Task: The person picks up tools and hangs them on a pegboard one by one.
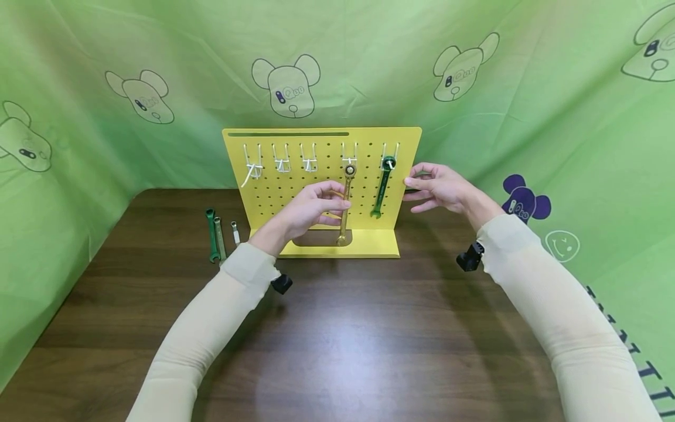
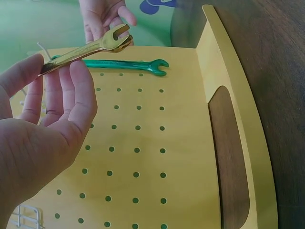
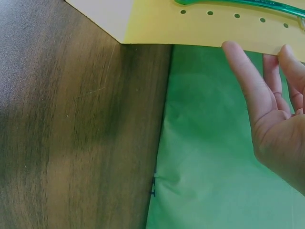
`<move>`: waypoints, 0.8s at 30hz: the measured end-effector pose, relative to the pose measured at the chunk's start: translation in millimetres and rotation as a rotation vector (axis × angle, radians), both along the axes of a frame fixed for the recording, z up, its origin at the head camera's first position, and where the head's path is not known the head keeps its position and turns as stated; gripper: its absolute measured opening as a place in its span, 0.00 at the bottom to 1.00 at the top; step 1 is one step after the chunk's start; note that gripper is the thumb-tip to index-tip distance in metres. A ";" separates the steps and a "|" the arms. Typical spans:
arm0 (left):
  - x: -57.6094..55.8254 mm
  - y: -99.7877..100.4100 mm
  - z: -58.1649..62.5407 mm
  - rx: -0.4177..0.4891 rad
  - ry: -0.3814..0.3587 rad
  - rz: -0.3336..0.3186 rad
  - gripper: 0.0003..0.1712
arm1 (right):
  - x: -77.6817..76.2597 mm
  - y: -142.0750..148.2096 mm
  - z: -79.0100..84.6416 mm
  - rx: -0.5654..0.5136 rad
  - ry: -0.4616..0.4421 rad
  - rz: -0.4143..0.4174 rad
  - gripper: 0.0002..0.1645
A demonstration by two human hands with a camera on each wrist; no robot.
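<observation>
My left hand [image 1: 311, 208] pinches a gold combination wrench [image 1: 345, 205] between thumb and fingers. The wrench stands nearly upright, ring end up, in front of a white hook [image 1: 349, 153]; I cannot tell whether the ring is over the prong. In the left wrist view, its open-jaw end [image 2: 114, 40] points away from the hand. A green wrench [image 1: 382, 186] hangs by its ring from the rightmost hook of the yellow pegboard [image 1: 364, 237]. My right hand [image 1: 440, 186] is at the board's right edge, fingers spread, fingertips [image 3: 231, 46] touching or very near that edge.
Left of the board, a green wrench [image 1: 212, 234], a gold-toned wrench [image 1: 220, 239] and a small silver one [image 1: 235, 232] lie on the wooden table [image 1: 337, 340]. More white hooks [image 1: 282, 164] line the board's upper left. A green printed curtain [image 1: 369, 64] hangs behind.
</observation>
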State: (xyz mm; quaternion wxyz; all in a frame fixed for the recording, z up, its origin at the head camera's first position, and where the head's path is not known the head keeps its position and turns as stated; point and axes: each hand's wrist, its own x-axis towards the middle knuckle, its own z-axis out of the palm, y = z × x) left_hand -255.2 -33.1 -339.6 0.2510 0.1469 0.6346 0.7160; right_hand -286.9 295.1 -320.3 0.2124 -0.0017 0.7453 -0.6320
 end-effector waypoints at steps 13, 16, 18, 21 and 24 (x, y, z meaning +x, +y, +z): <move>-2.8 4.0 -6.8 0.001 -0.013 0.016 0.16 | 1.7 0.1 -0.9 -0.001 0.025 -0.023 0.11; -2.9 6.1 -9.3 0.003 -0.024 0.025 0.14 | 2.0 0.8 -1.7 0.000 0.037 -0.036 0.11; -2.6 7.1 -10.8 0.004 -0.031 0.031 0.14 | 2.3 0.8 -1.8 -0.005 0.039 -0.045 0.11; -2.6 7.7 -12.4 0.000 -0.038 0.041 0.14 | 2.2 0.4 -1.8 -0.030 0.041 -0.062 0.11; -2.3 7.6 -14.6 -0.007 -0.048 0.053 0.15 | 0.9 -0.4 -2.9 -0.081 0.051 -0.088 0.10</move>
